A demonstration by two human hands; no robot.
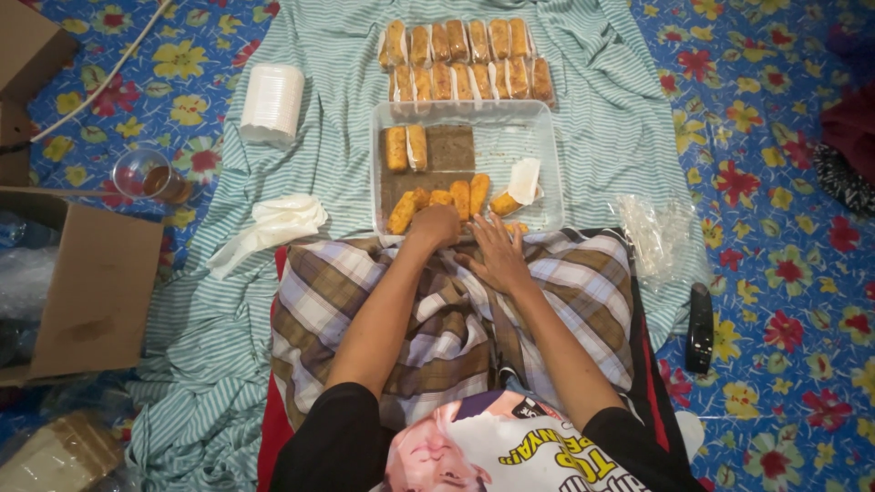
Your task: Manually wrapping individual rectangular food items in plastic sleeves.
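Fried rolls [453,197] in clear tray [538,137]

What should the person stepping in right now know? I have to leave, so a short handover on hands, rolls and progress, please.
Left hand rests closed on the fried rolls at the near edge of the clear tray. Right hand lies open and flat just below that edge, holding nothing.
Done: two rows of paper-wrapped rolls sit beyond the tray.
Left: the bare rolls in the tray; one paper slip lies there.

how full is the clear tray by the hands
Partly full: the clear tray holds a few fried rolls, with bare bottom showing at right.
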